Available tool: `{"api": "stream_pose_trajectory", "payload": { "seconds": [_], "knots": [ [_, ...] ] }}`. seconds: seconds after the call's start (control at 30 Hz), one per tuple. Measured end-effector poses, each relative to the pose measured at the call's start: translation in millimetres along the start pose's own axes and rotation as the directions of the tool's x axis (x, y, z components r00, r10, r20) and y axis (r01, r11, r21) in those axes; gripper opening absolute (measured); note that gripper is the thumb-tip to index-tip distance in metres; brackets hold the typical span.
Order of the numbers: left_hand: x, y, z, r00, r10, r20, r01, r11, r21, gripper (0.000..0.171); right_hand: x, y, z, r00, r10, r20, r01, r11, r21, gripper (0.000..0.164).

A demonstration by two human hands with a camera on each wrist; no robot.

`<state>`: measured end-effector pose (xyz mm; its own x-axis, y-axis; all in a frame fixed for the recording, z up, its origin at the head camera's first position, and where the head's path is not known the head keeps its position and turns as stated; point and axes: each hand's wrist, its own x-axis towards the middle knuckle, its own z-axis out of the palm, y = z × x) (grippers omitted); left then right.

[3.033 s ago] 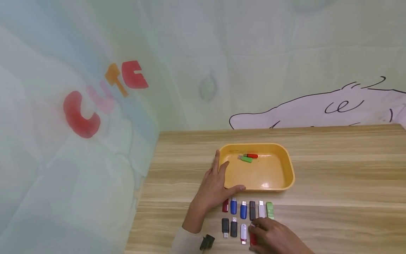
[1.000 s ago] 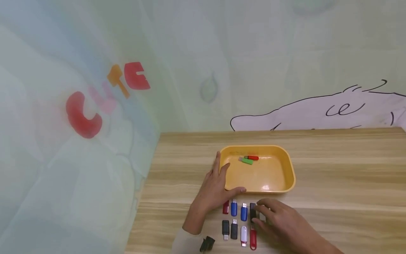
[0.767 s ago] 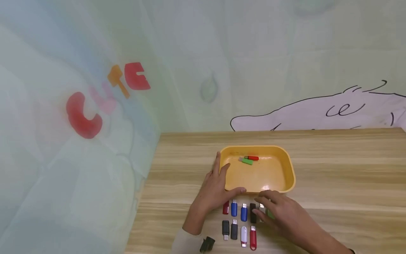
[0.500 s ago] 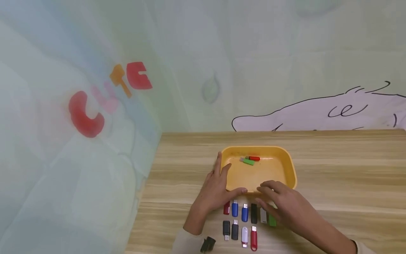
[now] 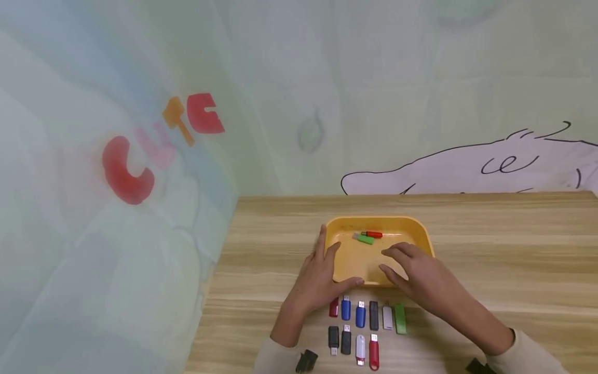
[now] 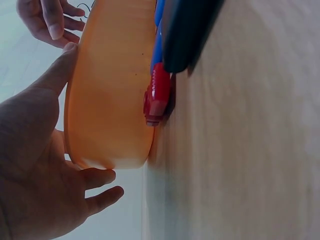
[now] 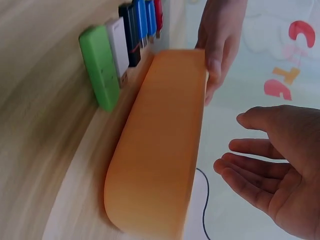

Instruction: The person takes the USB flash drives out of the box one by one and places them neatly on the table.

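Observation:
My left hand (image 5: 313, 280) rests with spread fingers on the left side of a yellow tray (image 5: 357, 262), its thumb on the front rim. Inside the tray lie a green USB stick (image 5: 365, 239) and a red USB stick (image 5: 374, 235). Over the tray's right part hovers my right hand (image 5: 427, 278); in the right wrist view its loosely bent fingers hold nothing. In front of the tray is a row of USB sticks: dark red (image 5: 334, 307), two blue (image 5: 361, 315), black (image 5: 374, 316), white (image 5: 387, 318) and green (image 5: 400, 319).
A second, nearer row holds two black USB sticks (image 5: 345, 340), a white-and-red one (image 5: 360, 347) and a red one (image 5: 374, 353). The wooden table (image 5: 514, 249) meets a wall sheet (image 5: 397, 104) at the back and left.
My right hand has let go of the red stick in the near row, moved past the white and green sticks, and risen over the tray. My left hand has stayed put.

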<state>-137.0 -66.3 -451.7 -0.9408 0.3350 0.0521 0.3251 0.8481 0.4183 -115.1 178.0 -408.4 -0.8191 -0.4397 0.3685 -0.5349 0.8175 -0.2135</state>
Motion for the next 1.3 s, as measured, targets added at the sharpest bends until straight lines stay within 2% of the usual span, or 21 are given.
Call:
{"api": "stream_pose_trajectory", "payload": {
  "seconds": [0.17, 0.73, 1.07, 1.2, 1.3],
  "knots": [
    [0.7, 0.5, -0.1, 1.0, 0.0, -0.001, 0.0, 1.0, 0.001, 0.104, 9, 9, 4, 0.999, 0.036, 0.028, -0.036, 0.999, 0.006, 0.041],
    [7.2, -1.5, 3.0, 1.0, 0.017, -0.005, -0.017, 1.0, -0.005, 0.103, 48, 45, 25, 0.99, 0.059, 0.128, -0.068, 0.996, 0.064, 0.037],
    [7.7, -1.9, 3.8, 1.0, 0.021, -0.005, -0.021, 1.0, -0.003, 0.105, 57, 61, 45, 0.982, -0.001, 0.191, -0.025, 0.991, 0.131, 0.037],
    [7.9, -1.5, 3.6, 1.0, 0.012, 0.001, -0.012, 1.0, -0.003, 0.105, 57, 63, 49, 0.978, -0.087, 0.189, 0.06, 0.988, 0.145, 0.036],
    [8.3, -1.3, 3.2, 1.0, 0.01, 0.004, -0.01, 1.0, -0.003, 0.105, 57, 65, 52, 0.974, -0.139, 0.18, 0.12, 0.986, 0.115, 0.036]
  ]
}}
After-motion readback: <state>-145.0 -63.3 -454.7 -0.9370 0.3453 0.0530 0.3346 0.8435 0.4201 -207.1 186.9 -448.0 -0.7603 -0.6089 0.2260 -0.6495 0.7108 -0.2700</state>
